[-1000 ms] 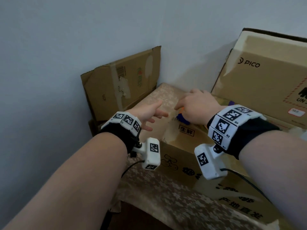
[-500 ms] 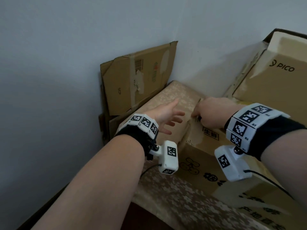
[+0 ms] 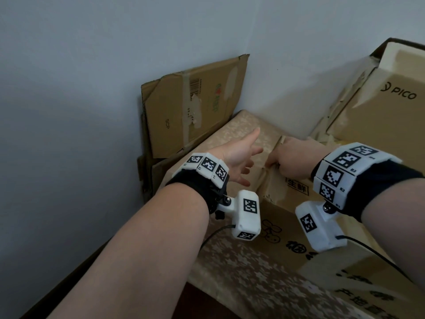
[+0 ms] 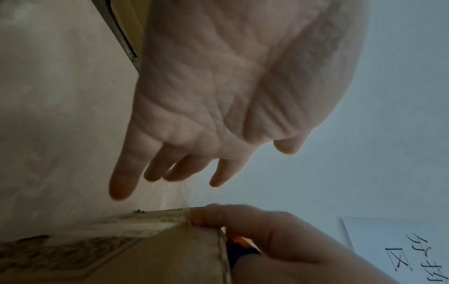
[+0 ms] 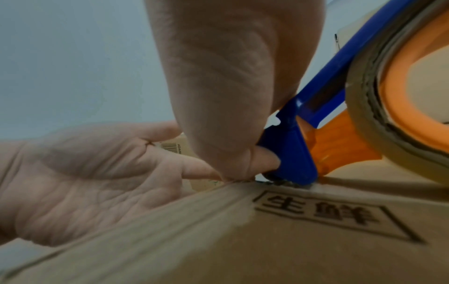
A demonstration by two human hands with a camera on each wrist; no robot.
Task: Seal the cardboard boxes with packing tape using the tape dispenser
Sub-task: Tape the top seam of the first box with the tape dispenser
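The tape dispenser (image 5: 303, 138) is gripped by the right hand (image 3: 296, 157) at the box (image 3: 282, 217) edge; the left hand (image 3: 236, 155) is spread beside it, holding nothing.

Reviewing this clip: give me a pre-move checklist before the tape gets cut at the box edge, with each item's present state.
1. Right hand grips tape dispenser: ok.
2. Dispenser's front edge down at the cardboard box edge: ok.
3. Left hand open, holding nothing: ok.
4. Left fingers clear of the dispenser's front: cannot tell.
5. Tape stuck flat along the seam: cannot tell.
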